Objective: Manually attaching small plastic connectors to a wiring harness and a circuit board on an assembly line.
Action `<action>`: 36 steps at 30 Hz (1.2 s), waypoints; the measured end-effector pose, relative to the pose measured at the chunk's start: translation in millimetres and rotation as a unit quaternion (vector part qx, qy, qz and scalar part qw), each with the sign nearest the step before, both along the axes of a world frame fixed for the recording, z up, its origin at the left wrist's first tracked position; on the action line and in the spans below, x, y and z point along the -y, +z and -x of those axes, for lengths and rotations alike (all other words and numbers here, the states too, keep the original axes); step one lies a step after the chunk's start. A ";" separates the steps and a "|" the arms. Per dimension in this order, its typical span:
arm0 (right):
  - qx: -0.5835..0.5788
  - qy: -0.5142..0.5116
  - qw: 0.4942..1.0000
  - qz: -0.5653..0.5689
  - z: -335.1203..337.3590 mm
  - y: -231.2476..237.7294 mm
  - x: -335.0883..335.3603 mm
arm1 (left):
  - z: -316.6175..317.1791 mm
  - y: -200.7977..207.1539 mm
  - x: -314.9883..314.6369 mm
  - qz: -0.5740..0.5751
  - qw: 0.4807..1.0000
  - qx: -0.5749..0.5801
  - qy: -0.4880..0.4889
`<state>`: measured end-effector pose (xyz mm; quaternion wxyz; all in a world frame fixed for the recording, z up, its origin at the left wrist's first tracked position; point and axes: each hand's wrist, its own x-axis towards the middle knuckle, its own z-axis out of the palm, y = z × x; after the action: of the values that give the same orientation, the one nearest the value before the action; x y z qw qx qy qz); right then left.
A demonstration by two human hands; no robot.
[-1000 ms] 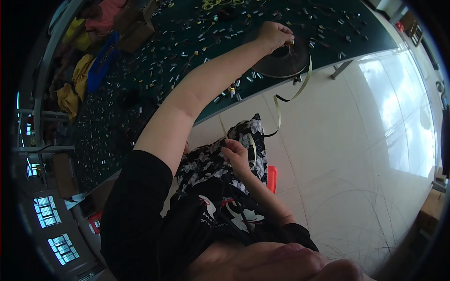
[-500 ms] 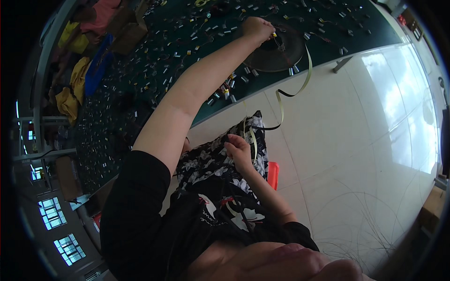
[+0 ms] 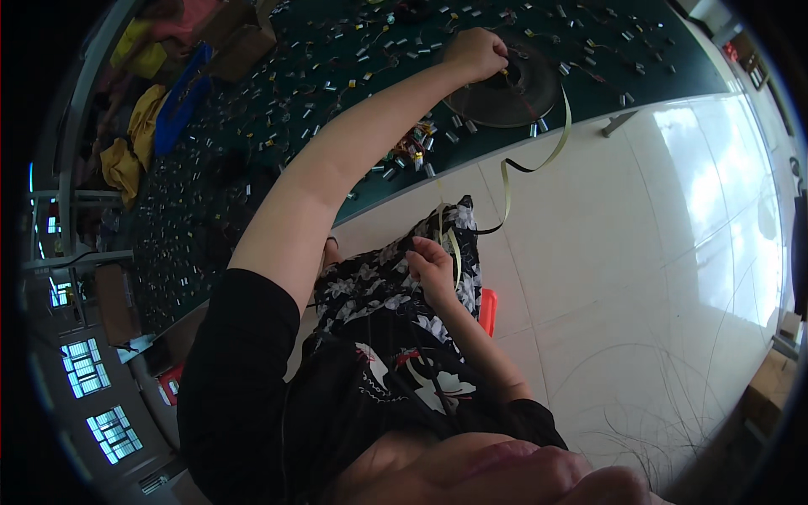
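Observation:
My left hand (image 3: 477, 55) reaches far over the green table, with its fingers pinched together above a dark round reel (image 3: 484, 105). A small yellow bit and thin wires show just below the fingertips; what the fingers hold is too small to make out. From the reel's right side a narrow yellow-and-black tape (image 3: 566, 135) hangs off the table edge and twists down to my lap. My right hand (image 3: 432, 271) is curled above the flowered cloth on my lap, beside the tape. Its thumb and fingers are bent inward, and their grip is partly hidden.
Many small silvery cylinders with wires (image 3: 459, 122) lie scattered over the table (image 3: 673, 76). A denser heap of wired parts (image 3: 417, 147) sits near its edge. Cardboard boxes (image 3: 240, 50), a blue tray (image 3: 183, 101) and a person in yellow are at far left. Something red (image 3: 488, 311) stands beside my lap.
My left hand has shifted slightly right over the reel, and the yellow bit beneath its fingertips shows less. My right hand's fingers look a little looser. The whole view has moved slightly.

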<state>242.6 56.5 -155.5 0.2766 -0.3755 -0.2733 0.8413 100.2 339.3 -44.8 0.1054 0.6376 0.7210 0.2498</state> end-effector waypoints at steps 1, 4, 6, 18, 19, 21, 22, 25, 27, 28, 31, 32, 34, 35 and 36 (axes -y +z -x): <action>-0.008 0.003 1.000 0.001 0.7 4.5 -1.0 | 4.5 10.4 6.9 -0.020 0.999 0.042 -0.028; -0.041 -0.019 0.999 -0.005 2.9 13.8 3.5 | 6.5 102.9 68.2 0.021 0.996 0.074 -0.044; -0.042 -0.030 0.999 -0.005 -0.7 17.5 -1.5 | 19.2 114.2 96.4 0.079 0.992 0.085 -0.057; -0.145 -0.014 0.981 -0.124 18.2 45.4 -2.1 | 109.2 48.8 317.6 -0.074 0.936 0.297 0.176; -0.143 -0.012 0.981 -0.128 20.1 49.9 -2.3 | 109.1 45.8 329.6 -0.061 0.926 0.312 0.204; -0.149 -0.021 0.973 -0.173 22.1 59.7 -5.3 | 111.2 37.2 346.3 -0.080 0.918 0.331 0.203; -0.153 -0.025 0.973 -0.173 21.2 67.1 -7.9 | 111.9 34.8 353.3 -0.076 0.915 0.343 0.197; -0.139 -0.047 0.963 -0.225 19.5 80.0 -17.6 | 112.3 34.2 359.3 -0.077 0.910 0.365 0.180; -0.120 -0.052 0.954 -0.270 18.3 92.5 -25.9 | 113.6 30.2 359.8 -0.082 0.908 0.373 0.174; -0.120 -0.056 0.950 -0.284 18.3 102.3 -30.1 | 116.3 24.8 357.4 -0.093 0.915 0.359 0.161; -0.026 -0.057 0.938 -0.342 15.4 115.9 -48.0 | 127.0 4.2 344.6 -0.102 0.917 0.365 0.125; -0.021 -0.059 0.936 -0.345 16.3 117.9 -56.6 | 128.6 -0.3 338.1 -0.100 0.925 0.343 0.128; 0.058 -0.061 0.913 -0.398 21.9 119.2 -75.2 | 128.5 -5.2 325.9 -0.097 0.932 0.324 0.128; 0.061 -0.062 0.912 -0.400 24.9 119.8 -83.9 | 127.4 -6.9 320.7 -0.096 0.936 0.310 0.138; 0.093 -0.054 0.902 -0.419 28.1 120.6 -92.3 | 127.0 -9.0 315.5 -0.094 0.939 0.296 0.148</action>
<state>214.5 148.8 -35.0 0.4267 -0.3154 -0.6042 0.5945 -26.7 23.8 -53.8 0.2154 0.4276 0.7166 0.5072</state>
